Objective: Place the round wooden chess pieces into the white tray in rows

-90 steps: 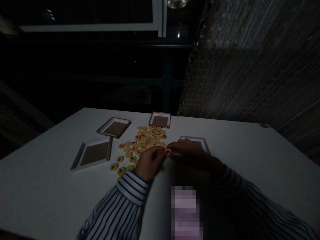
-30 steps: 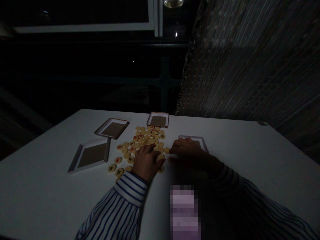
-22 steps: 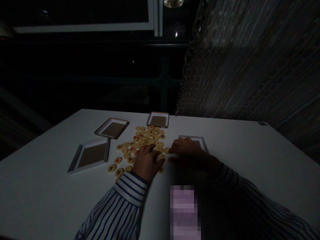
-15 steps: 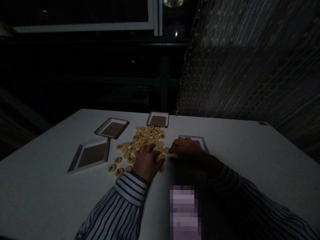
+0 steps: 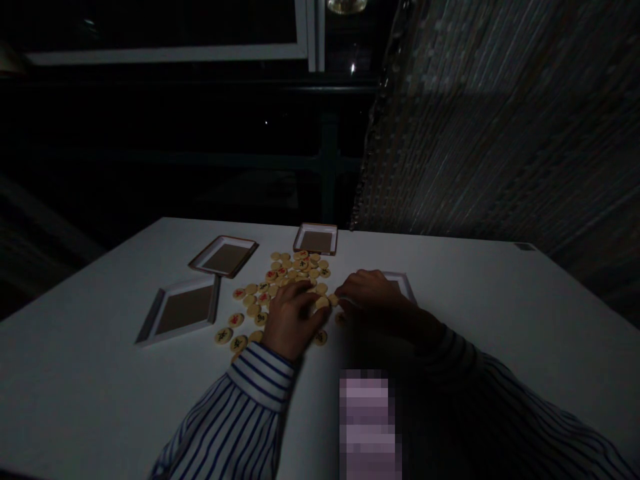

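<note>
Pretty dark shot. The pile of round yellow discs (image 5: 295,273) sits mid-way across the bench (image 5: 100,400), with shallow trays (image 5: 185,310) around it. The person's left hand (image 5: 290,319) lies curled over the pile's near edge, fingers (image 5: 306,303) bent onto one disc (image 5: 321,303). The right hand (image 5: 373,297) is just beside it, covering part of a white tray (image 5: 406,285). Can't tell if either hand actually grips anything.
</note>
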Available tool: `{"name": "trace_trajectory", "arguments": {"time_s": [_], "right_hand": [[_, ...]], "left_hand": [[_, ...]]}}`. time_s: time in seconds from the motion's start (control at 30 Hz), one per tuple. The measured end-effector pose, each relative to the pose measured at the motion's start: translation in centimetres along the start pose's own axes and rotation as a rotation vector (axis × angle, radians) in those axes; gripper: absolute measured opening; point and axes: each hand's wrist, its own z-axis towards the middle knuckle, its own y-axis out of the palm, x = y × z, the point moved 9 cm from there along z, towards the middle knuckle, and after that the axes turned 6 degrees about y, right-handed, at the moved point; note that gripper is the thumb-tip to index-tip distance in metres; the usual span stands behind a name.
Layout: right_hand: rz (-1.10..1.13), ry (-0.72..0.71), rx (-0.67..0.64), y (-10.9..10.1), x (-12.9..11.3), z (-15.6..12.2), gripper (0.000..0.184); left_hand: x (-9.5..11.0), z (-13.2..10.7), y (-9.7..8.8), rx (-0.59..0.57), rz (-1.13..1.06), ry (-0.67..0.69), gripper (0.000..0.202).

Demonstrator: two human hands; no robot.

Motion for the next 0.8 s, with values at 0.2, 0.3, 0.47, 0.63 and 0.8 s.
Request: {"name": "trace_trajectory", "arguments": {"time_s": [0.2, 0.3, 0.47, 0.63, 0.8], "right_hand": [[0.060, -0.043, 0.101, -1.2, -0.9, -0.3, 0.025], [0.082, -0.074, 0.105, -1.4, -1.2, -0.4, 0.029], [0.133, -0.122, 0.098, -1.0, -1.3, -0.3, 0.031], [0.145, -0.153, 0.070, 0.0, -1.0, 0.0, 0.031], [0.154, -0.134, 0.097, -0.6, -1.1, 0.0, 0.024]], "left_hand": [[-0.3, 0.1, -0.7, 0.077, -0.168, -0.046, 0.024], [-0.5, 0.1, -0.8, 0.083, -0.252, -0.091, 0.023], [-0.4, 0.1, -0.6, 0.050, -0.361, -0.135, 0.024], [-0.4, 0.1, -0.3, 0.023, -0.414, -0.152, 0.024], [-0.4, 0.1, -0.1, 0.005, -0.431, -0.161, 0.024]]}}
